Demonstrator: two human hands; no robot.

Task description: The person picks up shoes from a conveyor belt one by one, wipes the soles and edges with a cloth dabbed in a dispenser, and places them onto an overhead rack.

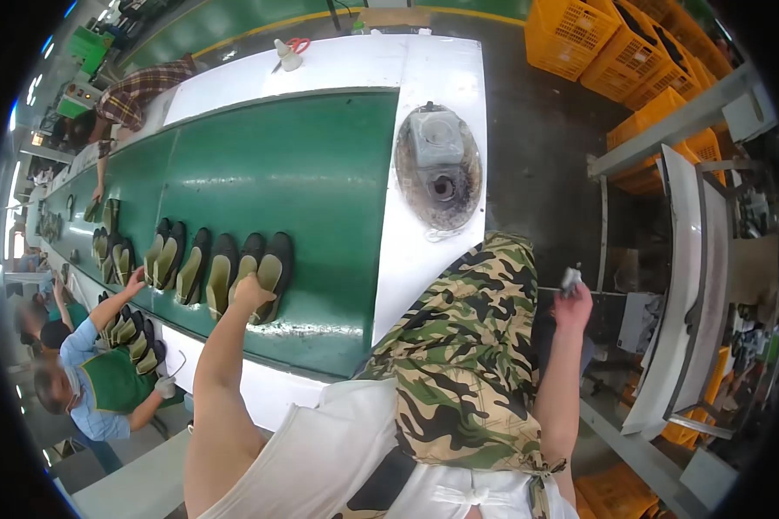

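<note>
Two shoes (279, 259) sit paired on the green belt (320, 173), likely for easy reach: our left hand (251, 297) touches them, fingers part-curled, grip unclear. Our right hand (573, 307) pinches a greyish wad (571, 279) well clear.

No lettering, label, brand, number or sign can be read anywhere in this view (the machinery and crates at its edges appear too small or blurred to tell).

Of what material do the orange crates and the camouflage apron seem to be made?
Orange crates look like moulded plastic, fairly smooth, with regular slotted walls. Camouflage apron looks like matte cloth, with soft folds; cotton or synthetic is unclear.
</note>
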